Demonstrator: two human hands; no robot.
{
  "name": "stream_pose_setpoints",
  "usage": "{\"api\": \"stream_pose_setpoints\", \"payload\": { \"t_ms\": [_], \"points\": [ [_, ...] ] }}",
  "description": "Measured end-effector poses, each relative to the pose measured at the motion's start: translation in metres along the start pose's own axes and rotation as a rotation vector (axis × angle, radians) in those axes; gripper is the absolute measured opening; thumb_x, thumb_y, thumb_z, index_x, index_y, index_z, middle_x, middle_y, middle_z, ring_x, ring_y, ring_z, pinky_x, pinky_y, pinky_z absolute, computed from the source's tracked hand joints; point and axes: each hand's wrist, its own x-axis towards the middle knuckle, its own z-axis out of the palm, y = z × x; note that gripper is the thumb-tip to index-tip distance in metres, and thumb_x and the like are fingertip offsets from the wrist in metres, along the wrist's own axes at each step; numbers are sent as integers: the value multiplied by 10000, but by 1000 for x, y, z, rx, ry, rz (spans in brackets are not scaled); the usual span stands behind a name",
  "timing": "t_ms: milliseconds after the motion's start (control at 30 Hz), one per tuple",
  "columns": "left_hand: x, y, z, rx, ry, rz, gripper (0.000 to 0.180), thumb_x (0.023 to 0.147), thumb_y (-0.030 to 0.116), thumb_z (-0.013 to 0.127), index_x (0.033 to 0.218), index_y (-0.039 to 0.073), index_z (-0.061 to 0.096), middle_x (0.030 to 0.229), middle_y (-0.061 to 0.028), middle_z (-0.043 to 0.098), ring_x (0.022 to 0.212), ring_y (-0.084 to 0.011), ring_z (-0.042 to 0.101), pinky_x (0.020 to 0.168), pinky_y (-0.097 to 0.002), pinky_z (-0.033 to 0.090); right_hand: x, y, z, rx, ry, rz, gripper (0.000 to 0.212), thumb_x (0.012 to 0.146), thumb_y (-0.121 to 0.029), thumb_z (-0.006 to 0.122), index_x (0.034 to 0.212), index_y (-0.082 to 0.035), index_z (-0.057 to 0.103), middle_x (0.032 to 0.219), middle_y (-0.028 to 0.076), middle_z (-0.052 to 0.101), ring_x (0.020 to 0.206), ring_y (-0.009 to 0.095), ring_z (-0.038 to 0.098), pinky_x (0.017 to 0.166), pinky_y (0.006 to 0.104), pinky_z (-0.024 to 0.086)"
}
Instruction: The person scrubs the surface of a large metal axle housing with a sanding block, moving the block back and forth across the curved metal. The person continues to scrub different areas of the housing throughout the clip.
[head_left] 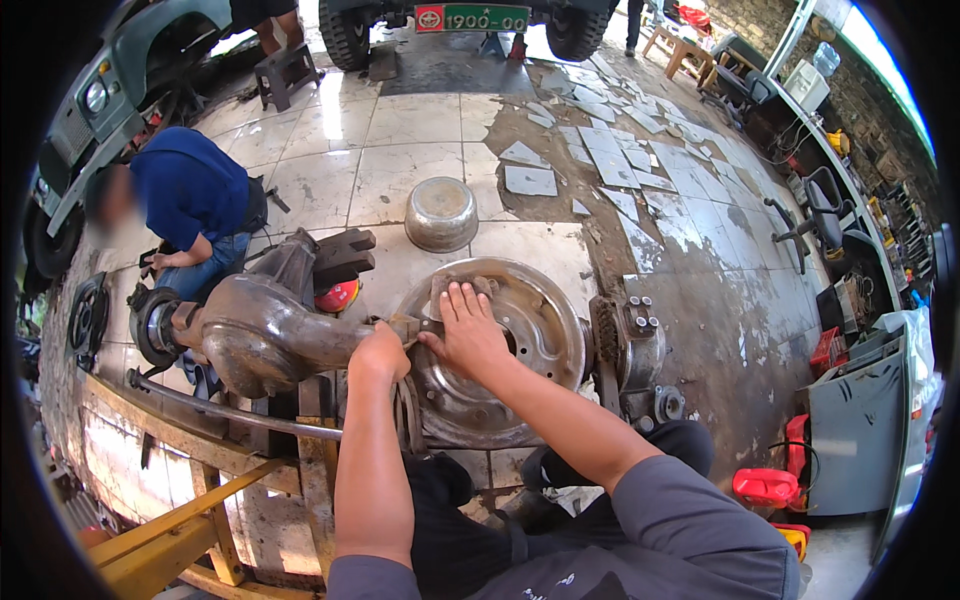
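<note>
In front of me a round, dished metal brake backing plate (545,390), worn and brownish, faces up with a hole at its middle. My right hand (468,325) lies on it, fingers stretched out over a brown, flat-looking piece (455,285) whose kind I cannot tell. Closed beside the plate's left edge is my left hand (380,355), at the end of the axle housing; a small tan part (405,328) shows by its fingers, and what it grips is hidden. The rusty axle housing (262,335) with its bulging middle stretches away to the left.
A metal bowl (441,214) stands beyond the plate. A hub assembly (640,350) sits to its right. At left are a yellow frame (210,500), a long metal rod (230,408) and a crouching person in blue (195,185). Broken tiles (610,155) lie farther off; a grey cabinet (855,440) stands right.
</note>
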Motion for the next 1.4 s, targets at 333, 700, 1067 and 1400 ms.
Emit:
{"api": "stream_pose_setpoints", "payload": {
  "t_ms": [333, 700, 1067, 1400],
  "points": [
    [4, -2, 3, 2, -6, 19, 682, 811, 70, 640, 1406, -115, 362, 1272, -304, 612, 1215, -388, 602, 1012, -432, 499, 1, 2, 7, -6, 53, -7, 810, 980, -581, 458, 1468, 62, 389, 1552, 239, 360, 1475, 376, 281, 1203, 495, 217],
    [0, -3, -4, 7, -29, 43, 636, 829, 82, 630, 1390, -98, 394, 1287, -300, 604, 1220, -385, 598, 1018, -440, 493, -3, 6, 6, 11, 25, -33, 811, 982, -580, 454, 1471, 62, 378, 1548, 246, 362, 1472, 384, 285, 1203, 493, 221],
    [2, -2, 3, -6, -23, -8, 603, 822, 70, 644, 1361, -76, 417, 1273, -287, 618, 1203, -384, 611, 1006, -445, 500, -9, 5, 5, -12, 62, -63, 814, 974, -585, 463, 1459, 65, 391, 1550, 249, 356, 1462, 384, 306, 1198, 495, 231],
    [-2, -2, 1, -15, 21, -2, 569, 827, 73, 641, 1345, -59, 445, 1261, -284, 625, 1191, -385, 618, 1001, -446, 503, -11, 7, 10, -8, 84, -62, 823, 961, -577, 497, 1469, 60, 384, 1544, 245, 369, 1467, 377, 302, 1203, 496, 222]
  ]
}}
